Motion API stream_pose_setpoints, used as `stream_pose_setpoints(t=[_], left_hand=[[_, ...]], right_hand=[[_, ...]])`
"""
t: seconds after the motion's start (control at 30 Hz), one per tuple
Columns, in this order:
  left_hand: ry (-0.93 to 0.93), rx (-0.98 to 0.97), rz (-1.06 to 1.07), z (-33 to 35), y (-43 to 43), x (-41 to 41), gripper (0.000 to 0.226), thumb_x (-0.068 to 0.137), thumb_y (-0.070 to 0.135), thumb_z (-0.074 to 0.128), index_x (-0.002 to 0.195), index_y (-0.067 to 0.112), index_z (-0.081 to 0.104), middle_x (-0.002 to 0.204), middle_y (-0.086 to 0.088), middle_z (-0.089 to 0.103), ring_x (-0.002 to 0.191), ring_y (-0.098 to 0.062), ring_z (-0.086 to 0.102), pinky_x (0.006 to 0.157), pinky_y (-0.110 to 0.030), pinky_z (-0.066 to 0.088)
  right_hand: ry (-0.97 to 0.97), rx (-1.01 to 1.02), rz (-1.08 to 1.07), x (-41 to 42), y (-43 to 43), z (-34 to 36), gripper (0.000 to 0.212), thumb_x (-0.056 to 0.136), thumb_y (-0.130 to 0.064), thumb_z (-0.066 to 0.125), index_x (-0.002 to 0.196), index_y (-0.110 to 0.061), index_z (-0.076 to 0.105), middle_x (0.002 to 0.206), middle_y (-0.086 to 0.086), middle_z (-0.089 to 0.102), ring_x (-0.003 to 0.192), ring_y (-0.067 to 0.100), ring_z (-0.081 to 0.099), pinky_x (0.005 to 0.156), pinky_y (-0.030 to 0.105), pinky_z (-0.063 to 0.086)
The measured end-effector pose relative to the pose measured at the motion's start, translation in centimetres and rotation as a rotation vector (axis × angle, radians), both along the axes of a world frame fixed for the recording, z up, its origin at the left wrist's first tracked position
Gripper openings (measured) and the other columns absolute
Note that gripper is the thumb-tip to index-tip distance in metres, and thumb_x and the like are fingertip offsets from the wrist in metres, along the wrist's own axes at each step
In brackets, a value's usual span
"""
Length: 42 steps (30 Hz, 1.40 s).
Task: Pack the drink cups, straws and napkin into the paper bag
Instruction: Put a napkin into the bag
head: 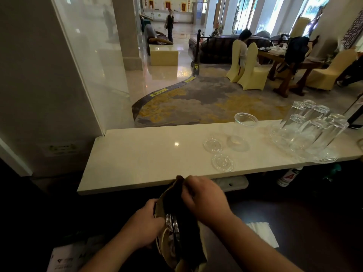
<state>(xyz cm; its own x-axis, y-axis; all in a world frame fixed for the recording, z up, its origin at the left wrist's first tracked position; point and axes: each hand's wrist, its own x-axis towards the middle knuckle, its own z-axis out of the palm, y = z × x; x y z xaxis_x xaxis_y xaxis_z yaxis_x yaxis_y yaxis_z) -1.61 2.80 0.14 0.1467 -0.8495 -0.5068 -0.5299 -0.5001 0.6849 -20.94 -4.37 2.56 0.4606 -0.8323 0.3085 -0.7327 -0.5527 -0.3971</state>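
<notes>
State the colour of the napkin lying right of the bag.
White napkin, seen in the head view.

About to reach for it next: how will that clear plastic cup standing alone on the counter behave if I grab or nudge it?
The clear cup looks thin-walled and empty, so probably very light and easily squashed. Standing tall on a narrow base on the glossy counter, it may slide or tip when nudged. Grip gently near the rim.

— What is lost inside the paper bag (177, 216)?
— Its contents are obscured by shadow; only a clear lid edge is glimpsed.
— And the white napkin (265, 233)?
— Partly hidden behind the right forearm.
</notes>
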Motion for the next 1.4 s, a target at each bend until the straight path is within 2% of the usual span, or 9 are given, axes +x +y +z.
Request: stream_pose_setpoints(t=[0.23,0.3,0.4,0.57,0.67,0.77,0.97,1.2,1.4], left_hand=[[-0.03,-0.025,0.009,-0.2,0.1,-0.3,0.057,0.092,0.022,0.066,0.145,0.035,0.049,0.107,0.006,0.07,0.092,-0.013,0.069,0.07,-0.027,0.054],[-0.044,-0.022,0.0,-0.3,0.0,-0.4,0.058,0.091,0.024,0.065,0.145,0.036,0.049,0.108,0.007,0.07,0.094,-0.013,0.069,0.079,-0.03,0.056],[-0.048,-0.018,0.001,-0.3,0.0,-0.6,0.058,0.09,0.024,0.065,0.145,0.036,0.049,0.108,0.008,0.07,0.095,-0.012,0.068,0.085,-0.033,0.058],[-0.053,-0.024,0.0,-0.3,0.0,-0.6,0.06,0.092,0.024,0.065,0.148,0.036,0.047,0.106,0.009,0.07,0.093,-0.01,0.069,0.081,-0.031,0.057],[-0.03,-0.026,0.005,-0.2,0.1,-0.5,0.061,0.092,0.023,0.066,0.149,0.036,0.047,0.107,0.01,0.07,0.094,-0.01,0.069,0.081,-0.031,0.057],[-0.019,-0.023,0.017,-0.1,0.2,-0.5,0.059,0.091,0.024,0.067,0.147,0.036,0.048,0.107,0.009,0.071,0.096,-0.011,0.069,0.082,-0.033,0.058],[-0.031,-0.018,0.019,-0.2,0.2,-0.5,0.06,0.089,0.027,0.067,0.145,0.04,0.048,0.109,0.007,0.071,0.098,-0.012,0.07,0.091,-0.038,0.061],[-0.031,-0.024,0.018,-0.3,0.2,-0.2,0.058,0.093,0.025,0.065,0.146,0.038,0.047,0.107,0.006,0.072,0.096,-0.012,0.071,0.084,-0.035,0.061],[-0.045,-0.021,0.013,-0.3,0.2,-0.1,0.059,0.094,0.026,0.065,0.147,0.039,0.046,0.107,0.006,0.073,0.094,-0.013,0.071,0.088,-0.039,0.062]], right_hand=[[-0.092,0.158,-0.459,-11.0,-4.3,-8.5,0.016,0.094,-0.026,0.055,0.079,-0.019,0.053,0.082,-0.001,0.056,0.081,0.025,0.057,0.067,0.035,0.041],[0.075,0.336,-0.522,-13.8,-3.9,-12.6,0.011,0.096,-0.029,0.054,0.093,-0.019,0.058,0.099,0.008,0.062,0.096,0.034,0.06,0.076,0.037,0.043],[0.344,0.704,-0.578,-16.8,-2.6,-17.1,0.051,0.1,-0.045,0.048,0.142,-0.017,0.048,0.143,0.014,0.052,0.128,0.032,0.053,0.103,0.037,0.042],[0.455,0.954,-0.522,-17.7,-0.5,-19.2,0.053,0.102,-0.046,0.042,0.15,-0.024,0.036,0.149,0.013,0.043,0.137,0.03,0.045,0.109,0.036,0.039],[0.496,0.966,-0.483,-16.3,-0.1,-19.8,0.057,0.103,-0.05,0.039,0.153,-0.025,0.029,0.155,0.015,0.03,0.143,0.036,0.036,0.115,0.039,0.034],[0.492,0.918,-0.392,-13.2,0.0,-20.2,0.068,0.1,-0.054,0.041,0.157,-0.023,0.022,0.156,0.019,0.029,0.135,0.037,0.045,0.111,0.041,0.039],[0.54,0.871,-0.05,-6.6,0.9,-19.5,0.057,0.095,-0.046,0.041,0.149,-0.029,0.038,0.149,0.015,0.04,0.127,0.035,0.05,0.105,0.046,0.044],[0.45,0.633,-0.248,-8.1,-0.6,-18.8,0.049,0.094,-0.028,0.048,0.142,-0.022,0.045,0.141,0.005,0.049,0.125,0.024,0.049,0.099,0.036,0.048],[0.513,0.664,-0.286,-9.0,-1.6,-19.6,0.07,0.09,-0.049,0.063,0.148,-0.019,0.037,0.146,0.008,0.044,0.13,0.026,0.046,0.105,0.037,0.046]])
